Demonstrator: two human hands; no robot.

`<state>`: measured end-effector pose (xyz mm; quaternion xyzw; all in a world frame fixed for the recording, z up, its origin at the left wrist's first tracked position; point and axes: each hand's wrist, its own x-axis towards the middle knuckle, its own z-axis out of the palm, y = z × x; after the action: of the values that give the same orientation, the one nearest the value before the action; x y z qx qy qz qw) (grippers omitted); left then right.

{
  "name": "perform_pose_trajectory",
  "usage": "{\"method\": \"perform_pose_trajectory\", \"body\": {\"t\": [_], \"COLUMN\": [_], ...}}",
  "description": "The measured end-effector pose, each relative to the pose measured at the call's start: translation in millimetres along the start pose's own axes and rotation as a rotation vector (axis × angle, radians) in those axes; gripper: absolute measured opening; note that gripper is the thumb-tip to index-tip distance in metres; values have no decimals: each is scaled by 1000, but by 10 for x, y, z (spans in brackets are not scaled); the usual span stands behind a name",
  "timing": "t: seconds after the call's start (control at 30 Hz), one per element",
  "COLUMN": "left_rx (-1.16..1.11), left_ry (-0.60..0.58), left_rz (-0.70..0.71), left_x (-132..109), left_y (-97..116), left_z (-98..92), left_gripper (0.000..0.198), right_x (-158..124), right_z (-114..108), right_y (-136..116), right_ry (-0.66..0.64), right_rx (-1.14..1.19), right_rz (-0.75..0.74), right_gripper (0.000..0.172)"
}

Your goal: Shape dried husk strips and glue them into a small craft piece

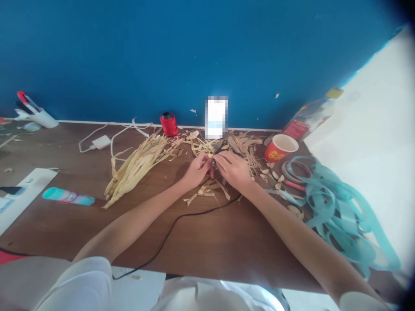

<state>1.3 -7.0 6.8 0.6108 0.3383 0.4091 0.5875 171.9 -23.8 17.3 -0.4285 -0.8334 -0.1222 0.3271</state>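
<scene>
My left hand [198, 170] and my right hand [234, 171] meet over the middle of the brown table, fingertips nearly touching. Both are closed in a pinch around something small, partly dark and shiny, that their fingers largely cover. Shredded dry husk strips [248, 144] lie behind and to the right of the hands, and short cut pieces [207, 188] lie just in front. A bundle of long pale dry husks [138, 168] rests to the left. Beneath my right hand runs a black cable [181, 216]; a dark object behind the fingers is mostly hidden.
A red paper cup [280, 148], small petal-like pieces [275, 176] and tangled teal ribbon [337, 207] sit on the right. At the back stand a bright phone-like screen [216, 117] and a red thread spool [169, 124]. A white charger [101, 142] and teal roll [68, 196] lie left.
</scene>
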Motion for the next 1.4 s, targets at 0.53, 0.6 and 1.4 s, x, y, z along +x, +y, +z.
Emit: {"method": "perform_pose_trajectory", "body": {"t": [0.53,0.6,1.4], "left_rx": [21,21,12], "left_ry": [-18,-21,8], "left_rz": [15,21,29], "left_x": [-5,-2,34], "left_y": [-20,-29,-23], "left_z": [-11,-15,-21], "left_gripper": [27,28,19], "right_x": [37,33,151], "right_z": [20,21,-52], "right_y": [-172,-177,-7], "right_ry": [128,123,-53], "right_rx": [357,380,821], "right_rz": [258,249,633], "right_gripper": [21,20,23]}}
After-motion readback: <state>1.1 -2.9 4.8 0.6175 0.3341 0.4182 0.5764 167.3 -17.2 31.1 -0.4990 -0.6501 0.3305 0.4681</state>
